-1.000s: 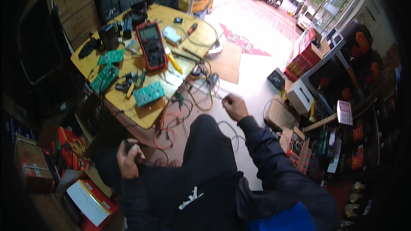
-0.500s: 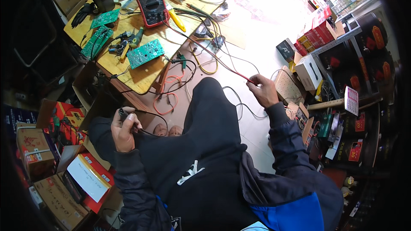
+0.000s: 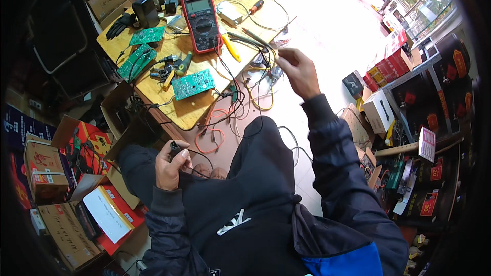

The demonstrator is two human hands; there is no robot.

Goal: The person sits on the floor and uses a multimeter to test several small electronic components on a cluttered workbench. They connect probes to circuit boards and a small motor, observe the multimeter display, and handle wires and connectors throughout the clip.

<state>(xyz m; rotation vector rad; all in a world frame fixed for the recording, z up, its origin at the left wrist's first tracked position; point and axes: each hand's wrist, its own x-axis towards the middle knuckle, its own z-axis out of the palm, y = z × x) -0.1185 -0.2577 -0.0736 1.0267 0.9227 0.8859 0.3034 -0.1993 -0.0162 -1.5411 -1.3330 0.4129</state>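
Observation:
My left hand [image 3: 170, 165] is closed round a small black plug [image 3: 175, 146], whose black cable [image 3: 202, 154] loops away over my lap. Beyond the table's right edge, my right hand [image 3: 299, 74] has thumb and fingers pinched together beside several thin leads. What sits in that pinch is too small to make out. A red-framed multimeter [image 3: 200, 23] rests on the yellow wooden table [image 3: 176, 111], with test leads trailing from its lower end. Closest to me on the table lies a green circuit board [image 3: 194, 85]; two more boards [image 3: 137, 63] are behind it to the left.
A yellow-handled tool [image 3: 231, 47], a screwdriver [image 3: 257, 6] and black gloves [image 3: 120, 25] lie on the table. An orange cable [image 3: 210, 148] is on the floor. Cardboard boxes [image 3: 46, 166] crowd my left; a loaded shelf [image 3: 409, 79] stands to my right.
My right hand has moved up and left towards the table; the red test lead it stretched out now hangs slack. My left hand still grips the plug. The whole view has shifted.

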